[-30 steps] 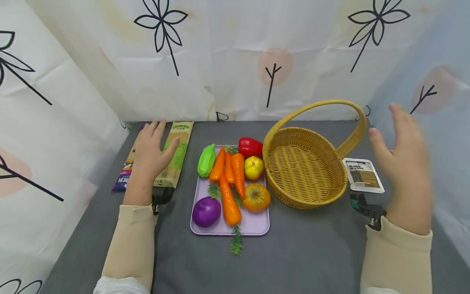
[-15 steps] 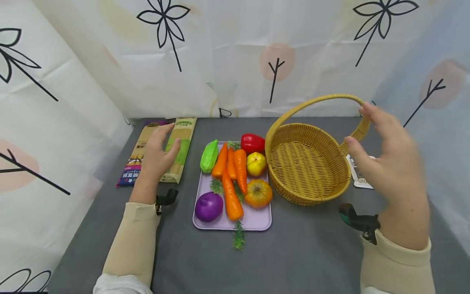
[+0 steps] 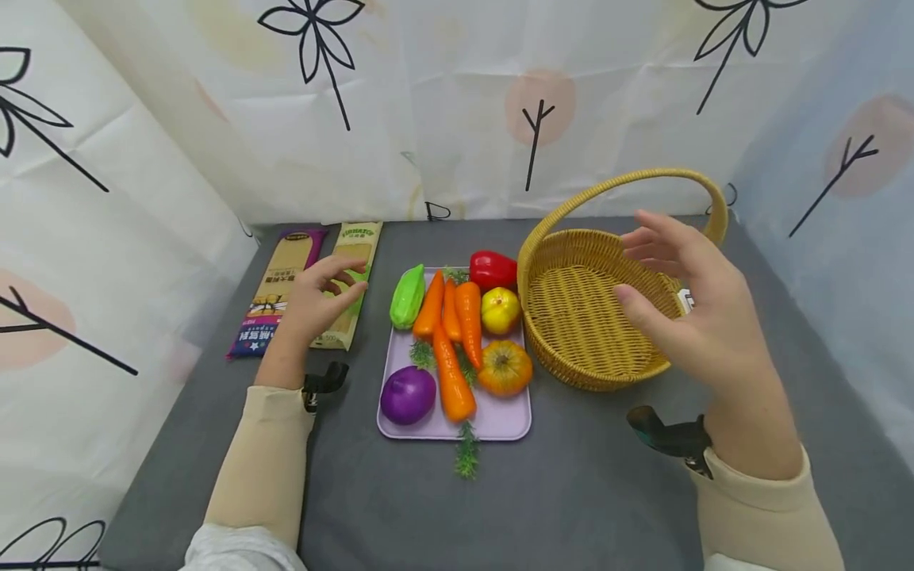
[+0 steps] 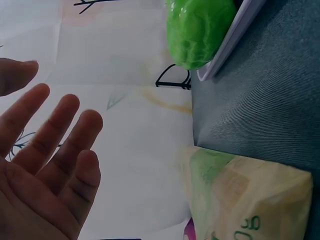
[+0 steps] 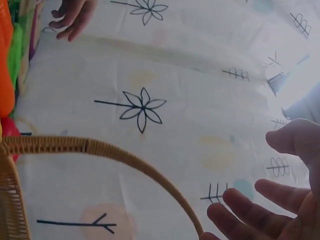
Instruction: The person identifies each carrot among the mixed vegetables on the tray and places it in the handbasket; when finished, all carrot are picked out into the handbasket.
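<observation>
My left hand (image 3: 312, 305) hovers over the two flat food packets, fingers loosely bent and holding nothing. One packet (image 3: 274, 289) is purple and tan, the other (image 3: 357, 250) green and cream. My right hand (image 3: 696, 301) is raised in front of the right side of a yellow wicker basket (image 3: 581, 317), fingers relaxed and apart, nothing held. In the right wrist view the basket's arched handle (image 5: 115, 151) passes close to the right fingers; whether they touch it I cannot tell. Most of a small white packet (image 3: 685, 300) is hidden behind the right hand.
Left of the basket lies a lilac tray (image 3: 500, 424). It bears several carrots (image 3: 453, 381), a purple round vegetable (image 3: 408, 395), a small pumpkin (image 3: 505, 368), a yellow fruit (image 3: 501, 310), a red pepper (image 3: 493, 271) and a green vegetable (image 3: 408, 297). Patterned curtains (image 3: 457, 103) enclose the grey table (image 3: 557, 507).
My right hand has moved left from beside the basket to in front of it. My left hand has shifted slightly right and down, its fingers bending more. The objects stay put.
</observation>
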Demonstrator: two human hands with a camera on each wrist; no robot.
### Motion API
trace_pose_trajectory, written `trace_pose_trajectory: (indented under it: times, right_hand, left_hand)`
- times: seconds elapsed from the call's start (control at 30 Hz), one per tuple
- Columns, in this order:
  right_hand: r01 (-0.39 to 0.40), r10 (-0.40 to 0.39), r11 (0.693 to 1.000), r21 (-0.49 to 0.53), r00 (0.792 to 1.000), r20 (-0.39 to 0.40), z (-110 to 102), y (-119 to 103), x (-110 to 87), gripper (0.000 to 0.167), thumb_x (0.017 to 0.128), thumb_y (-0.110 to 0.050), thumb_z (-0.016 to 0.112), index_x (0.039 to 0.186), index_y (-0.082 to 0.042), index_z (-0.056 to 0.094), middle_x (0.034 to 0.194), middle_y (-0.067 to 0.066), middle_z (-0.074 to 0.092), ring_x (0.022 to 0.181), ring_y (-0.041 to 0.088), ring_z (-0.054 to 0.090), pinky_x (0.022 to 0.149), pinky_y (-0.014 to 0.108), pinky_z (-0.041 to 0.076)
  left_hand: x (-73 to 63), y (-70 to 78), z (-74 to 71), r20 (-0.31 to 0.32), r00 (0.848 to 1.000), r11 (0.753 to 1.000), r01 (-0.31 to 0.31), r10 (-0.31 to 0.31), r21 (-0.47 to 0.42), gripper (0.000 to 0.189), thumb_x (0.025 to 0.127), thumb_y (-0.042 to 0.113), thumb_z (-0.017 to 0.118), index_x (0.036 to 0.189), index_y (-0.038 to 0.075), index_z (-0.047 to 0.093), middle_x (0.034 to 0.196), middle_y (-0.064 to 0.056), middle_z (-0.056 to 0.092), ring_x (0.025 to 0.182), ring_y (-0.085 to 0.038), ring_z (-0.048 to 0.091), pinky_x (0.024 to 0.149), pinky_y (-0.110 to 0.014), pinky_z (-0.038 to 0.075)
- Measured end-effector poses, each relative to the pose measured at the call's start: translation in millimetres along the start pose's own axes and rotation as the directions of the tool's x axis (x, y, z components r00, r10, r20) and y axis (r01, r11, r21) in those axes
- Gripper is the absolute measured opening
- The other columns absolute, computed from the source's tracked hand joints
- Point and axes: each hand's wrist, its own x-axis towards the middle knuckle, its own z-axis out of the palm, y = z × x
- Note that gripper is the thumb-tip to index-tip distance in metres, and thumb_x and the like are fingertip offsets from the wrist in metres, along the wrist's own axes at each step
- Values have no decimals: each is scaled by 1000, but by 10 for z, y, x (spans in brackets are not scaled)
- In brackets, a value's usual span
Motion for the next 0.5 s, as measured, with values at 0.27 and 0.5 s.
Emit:
trace_pose_trajectory:
  times: [0.27, 0.5]
  right_hand:
    - [-98, 95, 994, 44, 993, 69, 515, -150, 24, 38, 87, 0, 75, 122, -2, 62, 108, 4, 64, 97, 17, 62, 86, 23, 52]
    - [-164, 162, 986, -4, 966, 203, 992, -163, -41, 32, 90, -13, 76, 119, -9, 62, 96, -2, 62, 74, 20, 56, 64, 30, 49]
  left_hand:
    - [-30, 302, -45, 239, 960, 988, 152, -147, -3, 17, 96, 3, 70, 111, -5, 72, 102, -20, 68, 82, -27, 56, 69, -27, 47]
    - [0, -46, 29, 460, 843, 952, 305, -279, 18, 25, 98, 23, 72, 113, 4, 74, 101, -13, 66, 74, -32, 61, 64, -34, 55]
